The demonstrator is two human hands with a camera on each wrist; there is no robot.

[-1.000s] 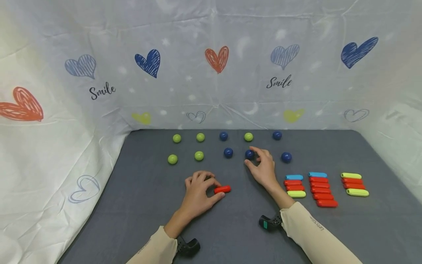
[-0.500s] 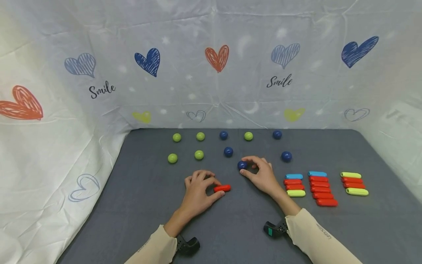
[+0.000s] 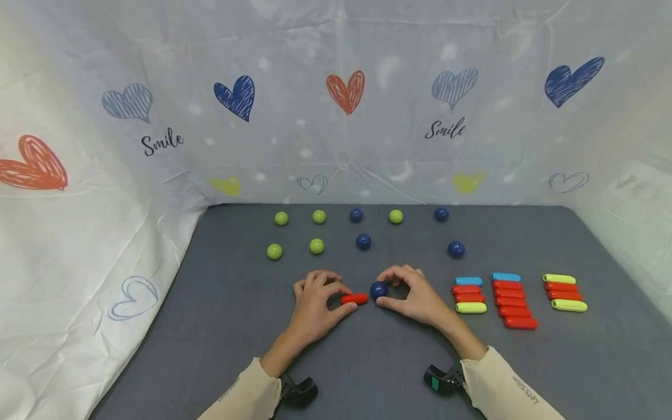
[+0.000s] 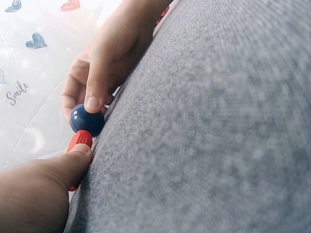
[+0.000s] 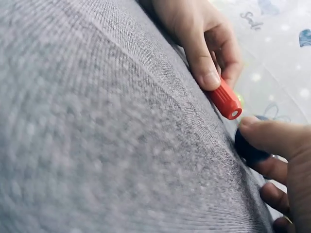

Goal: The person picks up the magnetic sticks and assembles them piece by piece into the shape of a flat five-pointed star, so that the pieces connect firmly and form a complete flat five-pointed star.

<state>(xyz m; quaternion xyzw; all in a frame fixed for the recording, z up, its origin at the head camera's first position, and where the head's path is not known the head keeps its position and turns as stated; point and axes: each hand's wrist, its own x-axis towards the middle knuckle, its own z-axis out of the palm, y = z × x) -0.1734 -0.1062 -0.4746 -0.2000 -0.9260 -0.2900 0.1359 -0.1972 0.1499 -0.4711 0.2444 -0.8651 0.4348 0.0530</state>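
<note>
My left hand (image 3: 312,312) pinches a short red magnetic stick (image 3: 354,298) between thumb and fingers, low over the grey cloth. In the right wrist view the stick (image 5: 226,101) shows a ribbed body and a silvery dot in its end. Just to its right, my right hand (image 3: 417,298) holds a dark blue ball (image 3: 378,290) by thumb and fingertips. A narrow gap separates ball and stick end in the head view. From the left wrist view, the ball (image 4: 87,119) overlaps the stick's far end.
Green balls (image 3: 317,246) and blue balls (image 3: 363,241) stand in two loose rows at the back. On the right, red sticks (image 3: 510,302) lie in columns with blue and yellow sticks (image 3: 569,305). A white printed curtain (image 3: 341,146) rises behind the table (image 3: 220,338).
My right hand has brought the blue ball from the front row toward me and leftward, up near the stick's end. My left hand has stayed in place with the red stick.
</note>
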